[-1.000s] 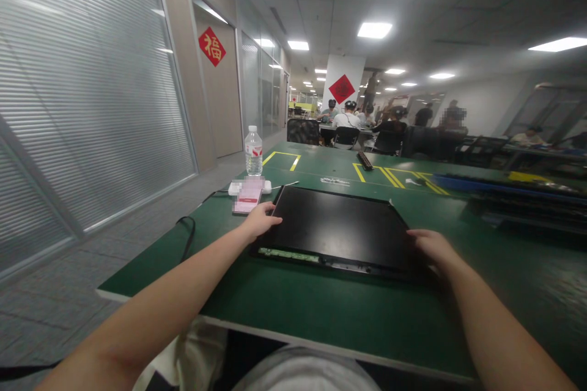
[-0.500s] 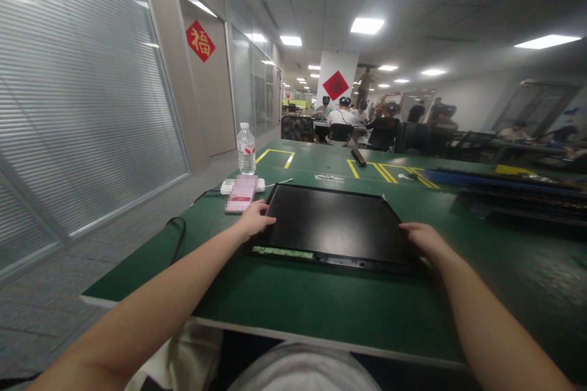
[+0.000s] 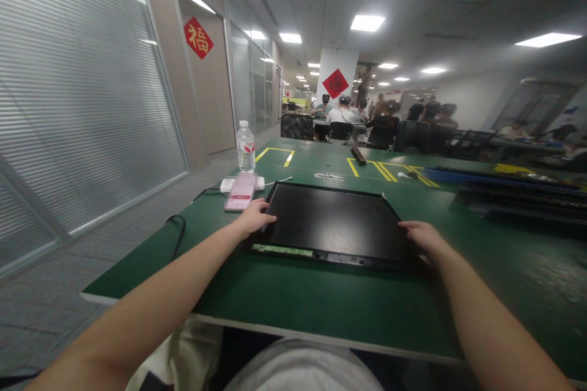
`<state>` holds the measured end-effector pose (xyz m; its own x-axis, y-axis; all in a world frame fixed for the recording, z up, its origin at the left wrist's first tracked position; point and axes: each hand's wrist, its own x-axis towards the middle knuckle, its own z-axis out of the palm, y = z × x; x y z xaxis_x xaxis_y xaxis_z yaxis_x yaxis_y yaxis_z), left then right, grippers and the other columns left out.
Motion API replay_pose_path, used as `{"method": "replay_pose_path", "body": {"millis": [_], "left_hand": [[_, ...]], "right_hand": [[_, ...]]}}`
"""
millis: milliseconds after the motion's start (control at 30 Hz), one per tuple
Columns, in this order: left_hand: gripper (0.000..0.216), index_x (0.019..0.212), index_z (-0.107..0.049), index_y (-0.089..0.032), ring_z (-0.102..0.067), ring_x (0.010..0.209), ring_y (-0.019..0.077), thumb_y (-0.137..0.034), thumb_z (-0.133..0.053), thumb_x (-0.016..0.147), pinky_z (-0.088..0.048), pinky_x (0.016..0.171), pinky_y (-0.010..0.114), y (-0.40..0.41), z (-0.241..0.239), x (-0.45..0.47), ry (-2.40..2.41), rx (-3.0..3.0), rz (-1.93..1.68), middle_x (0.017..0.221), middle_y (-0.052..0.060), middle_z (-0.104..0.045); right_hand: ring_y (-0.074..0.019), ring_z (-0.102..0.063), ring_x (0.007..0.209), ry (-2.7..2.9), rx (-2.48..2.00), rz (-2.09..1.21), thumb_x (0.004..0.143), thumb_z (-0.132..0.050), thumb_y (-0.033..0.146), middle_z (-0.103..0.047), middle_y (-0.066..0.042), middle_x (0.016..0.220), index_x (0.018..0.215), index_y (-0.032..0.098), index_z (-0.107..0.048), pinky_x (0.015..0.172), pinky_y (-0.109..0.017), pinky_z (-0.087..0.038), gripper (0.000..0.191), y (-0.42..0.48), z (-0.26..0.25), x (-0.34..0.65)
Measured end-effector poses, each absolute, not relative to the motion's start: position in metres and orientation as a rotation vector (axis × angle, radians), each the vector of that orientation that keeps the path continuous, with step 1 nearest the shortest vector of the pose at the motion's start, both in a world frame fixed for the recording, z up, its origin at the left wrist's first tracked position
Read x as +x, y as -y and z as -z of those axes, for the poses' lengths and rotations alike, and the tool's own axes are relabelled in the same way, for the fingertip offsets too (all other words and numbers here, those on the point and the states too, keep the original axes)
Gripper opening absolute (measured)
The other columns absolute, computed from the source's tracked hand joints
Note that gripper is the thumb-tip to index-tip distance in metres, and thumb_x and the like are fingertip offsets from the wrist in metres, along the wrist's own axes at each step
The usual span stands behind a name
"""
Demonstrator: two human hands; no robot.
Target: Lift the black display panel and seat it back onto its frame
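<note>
A black flat display panel (image 3: pixel 337 220) lies screen up in front of me, with a green circuit strip (image 3: pixel 282 250) along the left part of its near edge. My left hand (image 3: pixel 257 218) grips the panel's left side, thumb on top and the other fingers round the edge. On the opposite side my right hand (image 3: pixel 424 237) is closed on the right edge, thumb at the rim; its lower fingers are partly hidden. Just beyond my left hand lies a phone (image 3: pixel 241 190) with a pinkish screen, leaning on a white power strip (image 3: pixel 260 184).
The green table (image 3: pixel 302 299) carries a clear water bottle (image 3: pixel 246 148) at back left and a dark slim bar (image 3: pixel 358 156) at the back. Stacked dark panels (image 3: pixel 518 195) stand at right. A black cable (image 3: pixel 180 235) hangs at the left edge. Several people sit farther off.
Both hands keep their hold on the display panel. Its near edge sits very slightly higher in the view; otherwise hardly anything differs.
</note>
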<state>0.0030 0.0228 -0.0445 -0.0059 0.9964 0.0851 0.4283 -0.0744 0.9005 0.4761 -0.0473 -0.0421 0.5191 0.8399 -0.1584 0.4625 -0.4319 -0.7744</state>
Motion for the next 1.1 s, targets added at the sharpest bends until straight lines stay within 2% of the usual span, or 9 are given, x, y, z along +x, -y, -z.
{"method": "replay_pose_path", "body": {"millis": [133, 267, 400, 567, 700, 800, 900, 1000, 1100], "left_hand": [[0.029, 0.082, -0.073, -0.016, -0.053, 0.133, 0.0367, -0.018, -0.08, 0.055, -0.041, 0.108, 0.039, -0.02, 0.04, 0.005, -1.541, 1.627, -1.028, 0.145, 0.016, -0.056], [0.024, 0.084, -0.071, -0.017, -0.066, 0.108, 0.03, -0.021, -0.077, 0.061, -0.053, 0.087, 0.035, -0.016, 0.038, 0.006, -1.468, 1.667, -0.95, 0.113, 0.009, -0.071], [0.023, 0.087, -0.07, -0.016, -0.068, 0.095, 0.0256, -0.02, -0.073, 0.064, -0.054, 0.077, 0.032, -0.015, 0.037, 0.006, -1.432, 1.692, -0.933, 0.102, 0.007, -0.071], [0.03, 0.093, -0.072, -0.016, -0.062, 0.117, 0.0316, -0.024, -0.076, 0.064, -0.051, 0.095, 0.037, -0.016, 0.036, 0.007, -1.535, 1.773, -0.9, 0.12, 0.011, -0.069], [0.047, 0.112, -0.069, -0.012, -0.046, 0.14, 0.0336, -0.027, -0.076, 0.068, -0.038, 0.113, 0.039, -0.016, 0.036, 0.007, -1.62, 1.824, -0.811, 0.148, 0.018, -0.052], [0.067, 0.132, -0.059, -0.01, -0.043, 0.142, 0.0338, -0.034, -0.075, 0.071, -0.034, 0.116, 0.04, -0.015, 0.037, 0.006, -1.637, 1.915, -0.751, 0.151, 0.021, -0.047], [0.078, 0.139, -0.055, -0.012, -0.042, 0.142, 0.0369, -0.041, -0.076, 0.07, -0.035, 0.117, 0.045, -0.012, 0.037, 0.003, -1.607, 2.075, -0.742, 0.153, 0.021, -0.043], [0.074, 0.137, -0.059, -0.018, -0.04, 0.142, 0.0399, -0.045, -0.077, 0.071, -0.033, 0.116, 0.053, -0.006, 0.032, -0.002, -1.49, 2.311, -0.72, 0.155, 0.019, -0.041], [0.065, 0.133, -0.063, -0.021, -0.04, 0.142, 0.0391, -0.045, -0.077, 0.074, -0.033, 0.116, 0.054, -0.001, 0.024, -0.006, -1.26, 2.535, -0.634, 0.154, 0.017, -0.044]], "right_hand": [[-0.016, -0.064, 0.063, 1.065, -2.078, -0.728, 0.063, -0.052, 0.001, -0.075, -0.011, 0.094, 0.119, 0.013, -0.073, 0.054, -0.024, -0.046, 0.062, 0.045, 0.046, 0.48], [-0.0127, -0.056, 0.05, 1.07, -2.095, -0.744, 0.064, -0.05, 0.0, -0.075, -0.011, 0.095, 0.128, 0.012, -0.068, 0.045, -0.024, -0.039, 0.068, 0.043, 0.05, 0.481], [-0.0145, -0.061, 0.059, 1.068, -2.057, -0.753, 0.062, -0.05, 0.0, -0.074, -0.013, 0.105, 0.126, 0.01, -0.069, 0.047, -0.024, -0.042, 0.067, 0.043, 0.05, 0.482], [-0.0169, -0.064, 0.064, 1.09, -2.084, -0.699, 0.059, -0.052, 0.001, -0.075, -0.013, 0.103, 0.121, 0.013, -0.073, 0.051, -0.024, -0.045, 0.066, 0.041, 0.051, 0.485], [-0.0177, -0.066, 0.069, 1.11, -2.086, -0.626, 0.063, -0.053, 0.003, -0.076, -0.012, 0.099, 0.116, 0.013, -0.075, 0.056, -0.024, -0.047, 0.058, 0.038, 0.058, 0.489], [-0.0184, -0.068, 0.078, 1.14, -2.084, -0.6, 0.066, -0.052, 0.003, -0.076, -0.011, 0.103, 0.112, 0.014, -0.076, 0.061, -0.023, -0.049, 0.054, 0.036, 0.061, 0.492], [-0.0191, -0.069, 0.08, 1.123, -2.088, -0.647, 0.066, -0.051, 0.003, -0.075, -0.012, 0.105, 0.117, 0.014, -0.075, 0.064, -0.024, -0.05, 0.058, 0.037, 0.06, 0.492], [-0.0199, -0.069, 0.076, 1.103, -2.097, -0.687, 0.063, -0.051, 0.003, -0.075, -0.012, 0.105, 0.121, 0.013, -0.073, 0.063, -0.026, -0.051, 0.062, 0.04, 0.056, 0.49], [-0.0211, -0.069, 0.078, 1.129, -2.105, -0.645, 0.06, -0.053, 0.003, -0.076, -0.013, 0.104, 0.117, 0.012, -0.075, 0.065, -0.027, -0.052, 0.062, 0.04, 0.053, 0.488]]}}
